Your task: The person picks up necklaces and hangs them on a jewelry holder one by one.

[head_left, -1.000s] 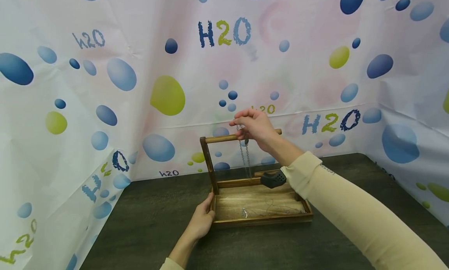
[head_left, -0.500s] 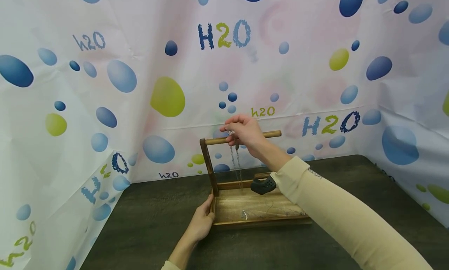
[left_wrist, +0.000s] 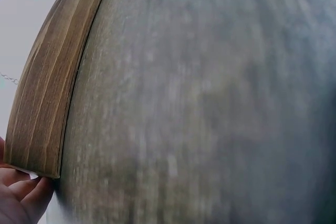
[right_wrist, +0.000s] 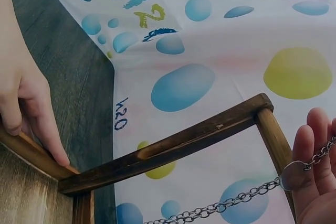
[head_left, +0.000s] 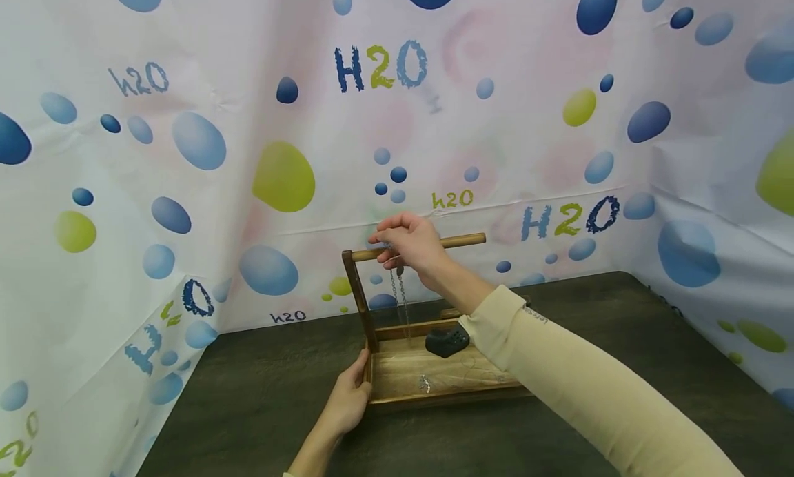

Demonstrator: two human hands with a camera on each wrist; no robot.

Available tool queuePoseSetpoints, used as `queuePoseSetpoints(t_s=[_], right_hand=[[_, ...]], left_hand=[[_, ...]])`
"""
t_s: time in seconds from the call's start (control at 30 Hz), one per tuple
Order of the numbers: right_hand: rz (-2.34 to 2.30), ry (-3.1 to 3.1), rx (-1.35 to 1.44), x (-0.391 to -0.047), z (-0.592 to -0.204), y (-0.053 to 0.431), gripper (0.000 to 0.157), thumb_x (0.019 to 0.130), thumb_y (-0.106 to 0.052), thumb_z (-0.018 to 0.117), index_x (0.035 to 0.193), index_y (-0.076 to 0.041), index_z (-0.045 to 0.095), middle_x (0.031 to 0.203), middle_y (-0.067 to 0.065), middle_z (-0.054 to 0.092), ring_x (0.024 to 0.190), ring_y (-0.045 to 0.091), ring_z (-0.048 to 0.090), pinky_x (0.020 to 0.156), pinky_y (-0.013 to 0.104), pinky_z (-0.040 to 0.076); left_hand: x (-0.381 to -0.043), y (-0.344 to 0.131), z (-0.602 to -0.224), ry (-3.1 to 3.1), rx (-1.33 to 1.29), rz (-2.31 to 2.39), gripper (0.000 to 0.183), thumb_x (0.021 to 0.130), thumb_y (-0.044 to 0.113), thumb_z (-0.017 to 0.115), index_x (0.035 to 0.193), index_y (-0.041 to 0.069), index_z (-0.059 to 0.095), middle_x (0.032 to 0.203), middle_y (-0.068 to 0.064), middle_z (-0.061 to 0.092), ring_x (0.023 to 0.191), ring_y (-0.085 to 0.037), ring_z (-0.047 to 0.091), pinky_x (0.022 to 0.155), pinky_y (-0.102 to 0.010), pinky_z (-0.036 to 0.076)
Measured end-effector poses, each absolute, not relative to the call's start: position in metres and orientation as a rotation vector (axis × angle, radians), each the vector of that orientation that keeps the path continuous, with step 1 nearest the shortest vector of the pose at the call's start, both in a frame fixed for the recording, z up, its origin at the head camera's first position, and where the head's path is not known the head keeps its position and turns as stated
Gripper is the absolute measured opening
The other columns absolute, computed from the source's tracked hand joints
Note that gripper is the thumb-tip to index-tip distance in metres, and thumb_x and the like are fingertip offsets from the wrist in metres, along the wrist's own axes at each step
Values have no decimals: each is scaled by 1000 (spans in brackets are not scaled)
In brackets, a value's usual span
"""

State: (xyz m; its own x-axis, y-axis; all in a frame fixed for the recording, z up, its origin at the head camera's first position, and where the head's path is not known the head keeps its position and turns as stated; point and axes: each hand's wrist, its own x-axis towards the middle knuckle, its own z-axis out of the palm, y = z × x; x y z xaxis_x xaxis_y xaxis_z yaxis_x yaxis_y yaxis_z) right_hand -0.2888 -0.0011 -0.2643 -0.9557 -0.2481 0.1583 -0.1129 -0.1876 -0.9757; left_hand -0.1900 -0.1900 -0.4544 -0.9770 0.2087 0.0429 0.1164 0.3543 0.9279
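My left hand point(head_left: 347, 401) grips the left end of a wooden jewelry stand point(head_left: 397, 363), its fingers against the tray's outer wall. In the left wrist view those fingertips curl round a wood corner. My right hand point(head_left: 412, 246) is up at the stand's crossbar point(head_left: 465, 240), left of its middle, pinching a silver chain necklace point(head_left: 402, 294). Two strands of the chain hang down toward the tray. In the right wrist view a round metal disc point(right_wrist: 294, 176) on the chain lies against the fingers, and the bar's far part is hidden behind them.
A dark post point(head_left: 358, 301) carries the bar from the tray's left side. On the tray floor lie a silvery pendant point(head_left: 424, 383) and a thin chain. The stand sits on a dark table point(head_left: 260, 387) before a dotted backdrop point(head_left: 372, 139). A black device point(head_left: 446, 341) hangs at my right wrist.
My right hand has moved left along the crossbar with the necklace and dropped slightly. My left hand keeps its hold on the stand. The head view has shifted a little to the right.
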Motion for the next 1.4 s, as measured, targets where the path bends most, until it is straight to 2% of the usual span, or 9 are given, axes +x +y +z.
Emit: queuePoseSetpoints(t_s=[0.5,0.73,0.97,1.4], right_hand=[[-2303,1945,-463,-287,-273,-5,20,99,-5,58,116,6,60,103,15,74,58,13,65,56,27,57],[-2306,1920,-480,-281,-278,-9,10,99,-4,58,106,1,64,104,17,73,58,13,65,56,27,57],[-2274,1936,-486,-276,-286,-12,14,100,-7,58,110,1,63,106,16,73,62,14,67,58,28,56],[-2256,1942,-493,-272,-299,-13,12,99,-7,59,107,1,64,101,14,75,72,17,71,70,34,60]], left_hand=[[-188,-191,-456,2508,272,1714,69,89,-14,40,153,-15,16,160,-34,11,146,-50,9,114,-62,15],[-188,-191,-456,2518,268,1711,68,89,-14,41,153,-15,17,159,-34,12,146,-50,10,114,-62,16],[-188,-190,-455,2513,276,1713,69,88,-14,40,153,-16,17,160,-34,12,146,-50,9,114,-62,15],[-188,-189,-453,2550,270,1702,69,87,-14,39,153,-15,20,159,-34,14,147,-47,11,116,-60,14]])
